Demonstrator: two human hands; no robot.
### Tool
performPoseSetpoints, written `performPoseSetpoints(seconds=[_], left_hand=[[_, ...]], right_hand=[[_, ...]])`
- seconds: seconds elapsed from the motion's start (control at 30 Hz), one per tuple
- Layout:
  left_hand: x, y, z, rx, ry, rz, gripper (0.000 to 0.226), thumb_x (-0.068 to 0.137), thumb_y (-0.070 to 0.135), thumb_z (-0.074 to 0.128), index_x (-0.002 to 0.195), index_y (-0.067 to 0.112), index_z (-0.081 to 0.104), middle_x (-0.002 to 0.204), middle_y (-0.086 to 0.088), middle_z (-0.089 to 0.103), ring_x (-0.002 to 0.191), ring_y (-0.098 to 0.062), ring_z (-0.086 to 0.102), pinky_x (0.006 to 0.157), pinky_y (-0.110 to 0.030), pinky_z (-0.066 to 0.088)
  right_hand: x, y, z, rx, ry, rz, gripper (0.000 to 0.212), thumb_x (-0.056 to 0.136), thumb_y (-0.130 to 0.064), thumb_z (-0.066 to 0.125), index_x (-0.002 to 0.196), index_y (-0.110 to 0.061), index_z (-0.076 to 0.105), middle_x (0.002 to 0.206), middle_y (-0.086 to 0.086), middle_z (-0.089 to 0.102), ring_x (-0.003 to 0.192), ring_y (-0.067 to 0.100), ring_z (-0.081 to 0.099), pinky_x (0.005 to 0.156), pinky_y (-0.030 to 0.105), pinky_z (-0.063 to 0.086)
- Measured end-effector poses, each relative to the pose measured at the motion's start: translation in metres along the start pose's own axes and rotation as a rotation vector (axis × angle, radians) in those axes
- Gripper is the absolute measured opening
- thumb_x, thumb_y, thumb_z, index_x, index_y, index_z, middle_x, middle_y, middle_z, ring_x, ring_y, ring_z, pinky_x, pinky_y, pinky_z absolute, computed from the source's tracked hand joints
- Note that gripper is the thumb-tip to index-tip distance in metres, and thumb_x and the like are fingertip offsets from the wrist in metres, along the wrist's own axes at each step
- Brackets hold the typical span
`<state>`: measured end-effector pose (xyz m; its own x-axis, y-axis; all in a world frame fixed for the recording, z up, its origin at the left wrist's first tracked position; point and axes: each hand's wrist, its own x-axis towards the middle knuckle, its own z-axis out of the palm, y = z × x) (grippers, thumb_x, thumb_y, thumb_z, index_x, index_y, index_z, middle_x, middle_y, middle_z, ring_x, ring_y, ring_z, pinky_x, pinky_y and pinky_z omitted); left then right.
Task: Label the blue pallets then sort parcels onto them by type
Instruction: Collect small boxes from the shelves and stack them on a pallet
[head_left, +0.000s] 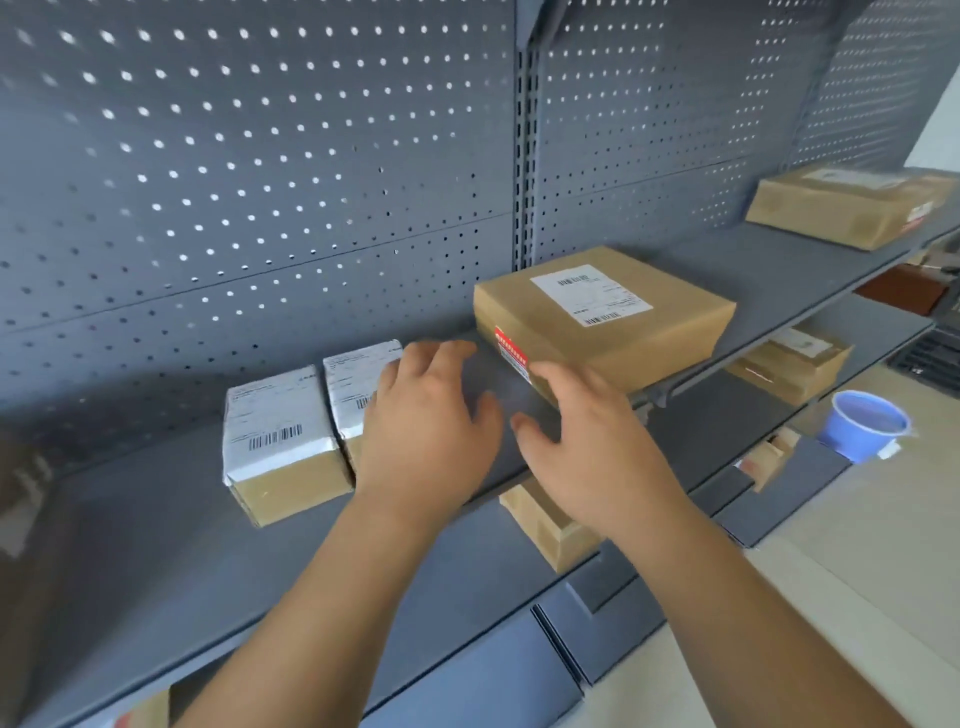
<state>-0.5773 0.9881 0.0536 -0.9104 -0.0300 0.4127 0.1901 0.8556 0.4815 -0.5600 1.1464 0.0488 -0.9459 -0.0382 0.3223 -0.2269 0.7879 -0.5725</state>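
Cardboard parcel (605, 317); hands (431, 426) splayed, palms down

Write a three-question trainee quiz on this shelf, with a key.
1. True or false: the left hand and the right hand are both open and hold nothing.
2. The sticker on the near edge of the large flat parcel is: A red, B green, C blue.
3. How many small white-labelled parcels stand side by side on the shelf, to the left of the large one?
Key: 1 true; 2 A; 3 two.
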Motion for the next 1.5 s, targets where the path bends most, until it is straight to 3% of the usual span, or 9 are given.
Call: performPoseSetpoints(seconds=[0.2, 0.43, 0.57, 0.77, 0.93, 1.03, 1.17, 1.3, 1.5], left_hand=[[0.011, -0.052, -0.022, 0.09, 0.095, -0.116, 0.046, 0.089, 0.034, 0.061, 0.135, 0.027, 0.056, 0.131, 0.0, 0.056, 0.118, -0.03, 0.049, 0.097, -0.047, 0.047], [0.002, -0.091, -0.042, 0.29, 0.164, -0.316, 0.046, 0.09, 0.034, 0.058, 0.135, 0.027, 0.057, 0.135, 0.0, 0.056, 0.122, -0.03, 0.048, 0.098, -0.044, 0.04], [-0.005, -0.1, -0.041, 0.361, 0.151, -0.409, 0.048, 0.092, 0.043, 0.054, 0.138, 0.028, 0.055, 0.14, 0.003, 0.053, 0.127, -0.027, 0.045, 0.103, -0.043, 0.036], [-0.008, -0.105, -0.033, 0.332, 0.163, -0.498, 0.044, 0.094, 0.048, 0.048, 0.134, 0.031, 0.054, 0.145, 0.008, 0.05, 0.132, -0.023, 0.038, 0.103, -0.044, 0.038], [-0.007, -0.105, -0.022, 0.339, 0.193, -0.489, 0.039, 0.098, 0.041, 0.045, 0.133, 0.027, 0.054, 0.149, 0.004, 0.047, 0.139, -0.024, 0.031, 0.102, -0.047, 0.042], [-0.008, -0.1, -0.016, 0.379, 0.208, -0.514, 0.046, 0.097, 0.05, 0.042, 0.136, 0.027, 0.051, 0.153, 0.0, 0.044, 0.142, -0.031, 0.029, 0.102, -0.051, 0.043], [-0.006, -0.098, -0.015, 0.451, 0.14, -0.561, 0.067, 0.087, 0.071, 0.043, 0.14, 0.03, 0.045, 0.156, -0.001, 0.039, 0.137, -0.035, 0.037, 0.099, -0.049, 0.048], [-0.006, -0.095, -0.013, 0.502, 0.095, -0.584, 0.071, 0.084, 0.066, 0.052, 0.145, 0.032, 0.038, 0.159, 0.001, 0.034, 0.129, -0.036, 0.042, 0.097, -0.045, 0.047], [-0.008, -0.08, -0.007, 0.531, 0.116, -0.61, 0.069, 0.085, 0.065, 0.053, 0.144, 0.032, 0.036, 0.158, 0.002, 0.032, 0.128, -0.035, 0.041, 0.096, -0.044, 0.046]], right_hand=[[0.035, -0.028, 0.053, 0.018, -0.065, -0.118, 0.052, 0.095, -0.038, 0.058, 0.143, -0.021, 0.048, 0.145, -0.002, 0.05, 0.135, 0.019, 0.041, 0.107, 0.036, 0.04], [0.067, -0.064, 0.093, 0.014, -0.133, -0.278, 0.044, 0.092, -0.034, 0.057, 0.133, -0.019, 0.054, 0.136, -0.001, 0.053, 0.124, 0.027, 0.044, 0.1, 0.046, 0.044], [0.076, -0.076, 0.106, -0.042, -0.169, -0.359, 0.036, 0.091, -0.033, 0.054, 0.124, -0.021, 0.057, 0.13, -0.003, 0.057, 0.119, 0.025, 0.047, 0.092, 0.041, 0.039], [0.089, -0.069, 0.108, -0.068, -0.203, -0.451, 0.04, 0.096, -0.034, 0.051, 0.135, -0.028, 0.057, 0.136, -0.01, 0.059, 0.128, 0.02, 0.047, 0.095, 0.041, 0.042], [0.104, -0.051, 0.103, -0.099, -0.213, -0.468, 0.033, 0.092, -0.026, 0.046, 0.117, -0.024, 0.067, 0.128, -0.012, 0.064, 0.127, 0.015, 0.049, 0.096, 0.039, 0.046], [0.104, -0.045, 0.1, -0.049, -0.212, -0.457, 0.033, 0.094, -0.036, 0.046, 0.121, -0.029, 0.064, 0.135, -0.016, 0.058, 0.132, 0.01, 0.044, 0.096, 0.04, 0.045], [0.103, -0.038, 0.097, -0.071, -0.234, -0.492, 0.036, 0.092, -0.05, 0.049, 0.12, -0.031, 0.061, 0.132, -0.017, 0.056, 0.13, 0.012, 0.045, 0.088, 0.04, 0.048], [0.104, -0.033, 0.091, -0.082, -0.271, -0.473, 0.036, 0.088, -0.048, 0.048, 0.119, -0.033, 0.059, 0.127, -0.019, 0.056, 0.127, 0.01, 0.044, 0.085, 0.039, 0.046], [0.097, -0.028, 0.088, -0.059, -0.182, -0.455, 0.033, 0.075, -0.043, 0.058, 0.105, -0.03, 0.061, 0.114, -0.018, 0.06, 0.117, 0.014, 0.053, 0.07, 0.04, 0.045]])
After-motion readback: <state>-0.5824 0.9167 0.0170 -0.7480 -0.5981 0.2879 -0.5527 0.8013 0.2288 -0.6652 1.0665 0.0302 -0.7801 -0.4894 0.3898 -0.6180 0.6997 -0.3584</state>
